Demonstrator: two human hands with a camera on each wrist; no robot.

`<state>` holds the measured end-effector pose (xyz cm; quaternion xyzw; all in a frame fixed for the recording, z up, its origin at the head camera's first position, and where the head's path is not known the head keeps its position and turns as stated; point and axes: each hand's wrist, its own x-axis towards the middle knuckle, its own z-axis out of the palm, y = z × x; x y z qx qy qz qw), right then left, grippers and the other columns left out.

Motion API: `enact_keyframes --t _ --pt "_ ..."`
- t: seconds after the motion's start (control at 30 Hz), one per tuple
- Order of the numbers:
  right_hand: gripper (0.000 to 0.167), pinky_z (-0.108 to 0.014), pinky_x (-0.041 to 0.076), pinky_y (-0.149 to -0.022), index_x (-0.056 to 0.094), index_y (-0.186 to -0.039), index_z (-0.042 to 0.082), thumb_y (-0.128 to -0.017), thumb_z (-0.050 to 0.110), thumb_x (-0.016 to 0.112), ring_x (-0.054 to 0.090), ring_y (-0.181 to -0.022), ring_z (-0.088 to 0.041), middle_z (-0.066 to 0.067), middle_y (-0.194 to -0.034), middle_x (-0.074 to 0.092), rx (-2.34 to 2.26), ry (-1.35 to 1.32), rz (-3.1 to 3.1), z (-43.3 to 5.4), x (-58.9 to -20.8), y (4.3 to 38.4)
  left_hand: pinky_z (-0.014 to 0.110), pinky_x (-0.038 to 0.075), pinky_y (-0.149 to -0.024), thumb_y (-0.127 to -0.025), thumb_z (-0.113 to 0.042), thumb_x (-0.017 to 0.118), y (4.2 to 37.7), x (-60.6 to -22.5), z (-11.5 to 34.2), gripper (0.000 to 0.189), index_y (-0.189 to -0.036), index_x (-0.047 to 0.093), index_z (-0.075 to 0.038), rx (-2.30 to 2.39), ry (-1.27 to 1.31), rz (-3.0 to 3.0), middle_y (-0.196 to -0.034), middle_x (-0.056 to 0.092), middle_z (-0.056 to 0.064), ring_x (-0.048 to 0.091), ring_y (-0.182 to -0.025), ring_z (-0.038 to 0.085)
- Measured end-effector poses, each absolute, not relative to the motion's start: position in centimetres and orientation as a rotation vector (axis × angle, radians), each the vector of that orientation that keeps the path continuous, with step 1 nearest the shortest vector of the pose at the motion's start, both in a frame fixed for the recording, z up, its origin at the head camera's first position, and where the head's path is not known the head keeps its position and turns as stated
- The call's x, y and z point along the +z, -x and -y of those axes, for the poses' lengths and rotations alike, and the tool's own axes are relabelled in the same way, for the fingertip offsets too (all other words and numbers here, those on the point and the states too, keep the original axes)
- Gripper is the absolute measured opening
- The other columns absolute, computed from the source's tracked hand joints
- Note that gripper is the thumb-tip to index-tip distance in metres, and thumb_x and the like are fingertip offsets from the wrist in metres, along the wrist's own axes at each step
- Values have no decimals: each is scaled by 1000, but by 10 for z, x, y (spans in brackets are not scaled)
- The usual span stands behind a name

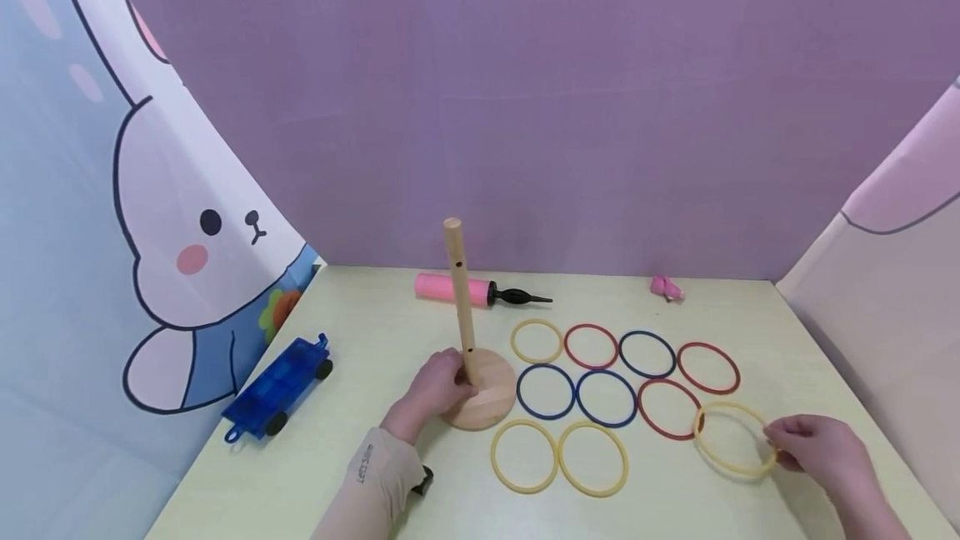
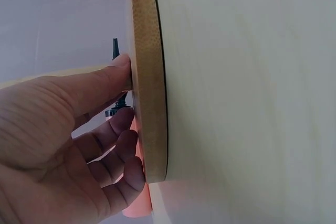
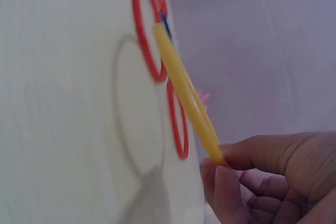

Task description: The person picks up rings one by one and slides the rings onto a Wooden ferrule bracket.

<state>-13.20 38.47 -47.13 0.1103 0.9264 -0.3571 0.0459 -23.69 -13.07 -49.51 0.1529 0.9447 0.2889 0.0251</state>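
Note:
A wooden post [image 1: 459,298] stands upright on a round wooden base [image 1: 495,390]. Low on the post, just above the base, my left hand [image 1: 437,386] grips it between thumb and fingers; in the left wrist view the fingertips [image 2: 125,119] lie against the base. At the right, my right hand [image 1: 821,448] pinches the edge of a yellow ring [image 3: 189,95], which hangs over the table and casts a shadow. Between the hands lie more rings: a blue ring [image 1: 518,394], a red ring [image 1: 641,415], a yellow ring [image 1: 494,469] and several others.
A pink hand pump [image 1: 435,287] with a black nozzle lies behind the post. On the left is a blue toy wagon [image 1: 277,386]. A small pink toy [image 1: 665,287] sits near the table's back edge, before a purple cloth [image 1: 600,107].

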Motion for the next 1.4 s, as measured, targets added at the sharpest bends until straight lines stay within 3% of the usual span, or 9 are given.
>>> enact_keyframes --t 0.23,0.6,0.87,1.1,1.4 --pt "32 -26 57 -62 62 -106 -19 -91 9 66 66 -65 -11 -13 -85 71 -1412 -295 -2753 -352 -463 130 38 47 -80 -78 -15 81 238 -497 132 23 -96 69 -7 896 -486 -2915 -88 59 -1 53 -84 18" --pt "31 -28 57 -61 62 -106 -21 -89 4 69 67 -68 -9 5 -80 71 -1754 -146 -2707 -310 -450 137 40 47 -83 -79 -15 80 242 -501 134 24 -98 69 -8 929 -490 -2885 -90 60 -1 54 -87 19" --pt "33 -29 58 -62 61 -111 -21 -89 4 69 66 -65 -12 -2 -81 72 -1830 -54 -2632 -285 -442 146 39 47 -80 -78 -13 81 242 -502 134 23 -96 69 -7 936 -482 -2884 -88 59 0 54 -85 19" --pt "32 -30 58 -61 60 -110 -22 -89 1 67 66 -66 -12 3 -83 72 -1913 54 -2502 -264 -435 153 39 46 -79 -78 -13 81 241 -502 134 23 -96 68 -7 934 -462 -2882 -87 58 0 52 -84 18" --pt "33 -33 58 -63 59 -111 -21 -90 2 67 68 -67 -18 -3 -86 72 -1947 113 -2379 -237 -423 159 39 47 -81 -79 -13 81 243 -502 133 23 -98 69 -8 970 -436 -2860 -90 60 0 54 -86 18"
